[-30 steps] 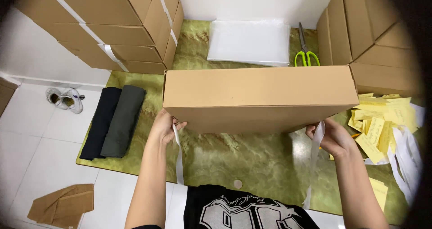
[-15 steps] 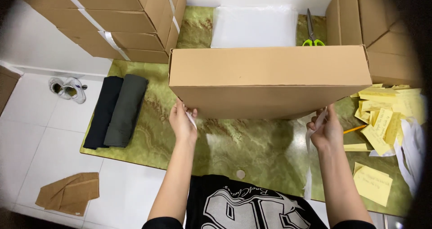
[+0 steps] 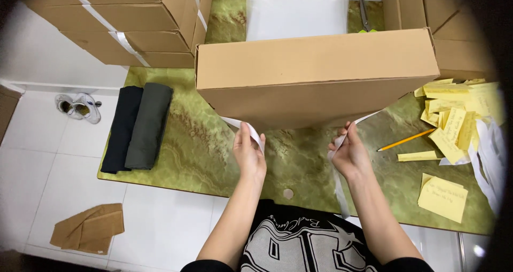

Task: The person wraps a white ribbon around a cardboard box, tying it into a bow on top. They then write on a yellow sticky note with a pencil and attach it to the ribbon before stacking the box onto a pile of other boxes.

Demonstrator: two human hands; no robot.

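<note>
A large brown cardboard box point(image 3: 315, 77) stands on the green marbled surface point(image 3: 203, 144), in the middle of the view and a little to the far side of both hands. A white strap point(image 3: 251, 130) comes out from under the near left edge of the box, and the left hand point(image 3: 249, 154) is closed on its end, with the fingers pinching it. At the near right edge of the box a second end of white strap point(image 3: 342, 141) comes out, and the right hand point(image 3: 350, 154) is closed on it in the same way; the loose part of it hangs down over the near edge of the surface. The two hands are near each other, just in front of the box, and do not touch the box itself.

On the left part of the surface lie two folded garments point(image 3: 136, 127), one black and one dark grey, side by side. On the right lie many yellow paper notes point(image 3: 454, 127) and a yellow pencil point(image 3: 407, 139). On the far side of the box there is a white flat packet point(image 3: 296, 15) and a pair of scissors point(image 3: 364, 13). Strapped cardboard boxes point(image 3: 128, 21) are stacked at the far left. On the white floor at the left stand a pair of shoes point(image 3: 77, 106) and a piece of brown cardboard point(image 3: 88, 229).
</note>
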